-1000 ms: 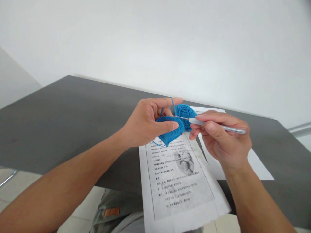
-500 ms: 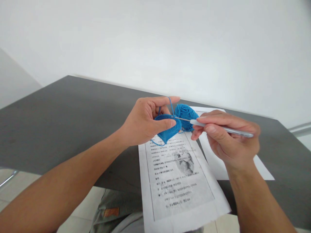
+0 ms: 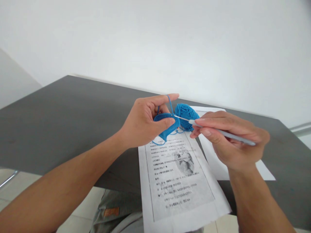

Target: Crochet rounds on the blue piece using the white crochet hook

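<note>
My left hand [image 3: 143, 121] pinches a small blue crocheted piece [image 3: 167, 124] between thumb and fingers, with a blue yarn strand looped over its raised forefinger. My right hand [image 3: 230, 139] grips a grey crochet hook [image 3: 218, 131], its metal tip touching the top edge of the piece. Just behind the two sits a ball of blue yarn [image 3: 186, 111] on the table.
A dark grey table [image 3: 68, 113] stands against a white wall. A printed sheet with text and a picture [image 3: 179, 181] hangs over the table's near edge, and a second white sheet [image 3: 262, 168] lies to its right, under my right hand.
My right hand has dropped and tilted, so the hook's handle now points lower to the right. My left hand and the crocheted piece have shifted slightly up and left.
</note>
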Demonstrator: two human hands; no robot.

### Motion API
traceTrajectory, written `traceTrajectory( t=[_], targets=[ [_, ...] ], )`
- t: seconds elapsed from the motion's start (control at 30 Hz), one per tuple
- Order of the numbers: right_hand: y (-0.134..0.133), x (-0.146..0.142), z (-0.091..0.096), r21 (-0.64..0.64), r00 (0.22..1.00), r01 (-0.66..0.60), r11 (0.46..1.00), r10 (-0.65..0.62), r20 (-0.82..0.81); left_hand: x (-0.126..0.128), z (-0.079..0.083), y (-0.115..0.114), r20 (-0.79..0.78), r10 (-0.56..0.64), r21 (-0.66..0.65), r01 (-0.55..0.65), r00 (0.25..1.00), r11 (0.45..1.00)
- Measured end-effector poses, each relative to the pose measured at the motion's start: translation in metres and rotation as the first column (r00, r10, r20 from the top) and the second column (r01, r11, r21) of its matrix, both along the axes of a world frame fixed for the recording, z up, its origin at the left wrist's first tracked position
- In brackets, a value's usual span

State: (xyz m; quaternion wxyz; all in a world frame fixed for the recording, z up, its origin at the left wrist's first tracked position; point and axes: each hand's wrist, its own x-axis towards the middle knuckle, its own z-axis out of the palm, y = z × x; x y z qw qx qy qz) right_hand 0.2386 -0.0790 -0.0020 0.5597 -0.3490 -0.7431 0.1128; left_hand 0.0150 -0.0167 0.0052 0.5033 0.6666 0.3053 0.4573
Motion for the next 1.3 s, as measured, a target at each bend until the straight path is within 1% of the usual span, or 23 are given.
traceTrajectory(
  t=[0.13, 0.27, 0.4, 0.53, 0.63, 0.73, 0.83, 0.9, 1.0, 1.07, 1.1, 1.2, 1.3],
  targets=[
    [-0.002, 0.0, 0.004, 0.028, 0.998, 0.025, 0.999, -0.027, 0.063, 0.001, 0.0, -0.001, -0.023, 0.024, 0.023, -0.024, 0.999, 0.999],
    [-0.002, 0.0, 0.003, 0.086, 0.991, 0.042, 0.995, -0.052, 0.122, 0.003, -0.001, -0.001, -0.064, 0.052, 0.071, -0.047, 0.997, 0.996],
    [-0.001, -0.004, -0.001, 0.131, 0.989, 0.068, 0.989, -0.084, 0.122, 0.004, -0.003, -0.003, -0.095, 0.105, 0.14, -0.091, 0.99, 0.986],
    [0.0, -0.012, -0.007, 0.141, 0.993, 0.091, 0.986, -0.1, 0.057, 0.004, -0.006, -0.003, -0.105, 0.151, 0.186, -0.129, 0.983, 0.974],
    [-0.002, -0.021, -0.012, 0.064, 0.989, 0.145, 0.987, -0.142, -0.051, 0.004, -0.008, -0.003, -0.122, 0.174, 0.206, -0.146, 0.977, 0.968],
    [-0.003, -0.032, -0.017, -0.023, 0.963, 0.196, 0.98, -0.197, -0.185, 0.004, -0.008, -0.003, -0.136, 0.207, 0.234, -0.171, 0.969, 0.957],
    [-0.002, -0.038, -0.021, -0.056, 0.946, 0.211, 0.976, -0.218, -0.24, 0.005, -0.009, -0.003, -0.151, 0.252, 0.287, -0.202, 0.956, 0.937],
    [0.0, -0.039, -0.022, -0.027, 0.961, 0.198, 0.98, -0.199, -0.194, 0.007, -0.01, -0.004, -0.161, 0.271, 0.314, -0.212, 0.949, 0.926],
    [0.005, -0.036, -0.024, 0.075, 0.986, 0.157, 0.985, -0.152, -0.064, 0.01, -0.012, -0.008, -0.181, 0.245, 0.338, -0.174, 0.953, 0.925],
    [0.006, -0.035, -0.023, 0.121, 0.99, 0.139, 0.983, -0.137, -0.028, 0.012, -0.012, -0.01, -0.169, 0.203, 0.313, -0.143, 0.965, 0.939],
    [0.006, -0.036, -0.022, 0.133, 0.99, 0.139, 0.981, -0.135, -0.035, 0.013, -0.012, -0.011, -0.145, 0.178, 0.279, -0.133, 0.973, 0.951],
    [0.004, -0.038, -0.019, 0.12, 0.988, 0.14, 0.983, -0.13, -0.087, 0.013, -0.011, -0.011, -0.006, 0.102, 0.138, -0.1, 0.995, 0.985],
    [0.001, -0.04, -0.018, 0.094, 0.983, 0.144, 0.985, -0.132, -0.128, 0.012, -0.01, -0.009, 0.133, 0.045, 0.033, -0.05, 0.99, 0.998]
  ],
)
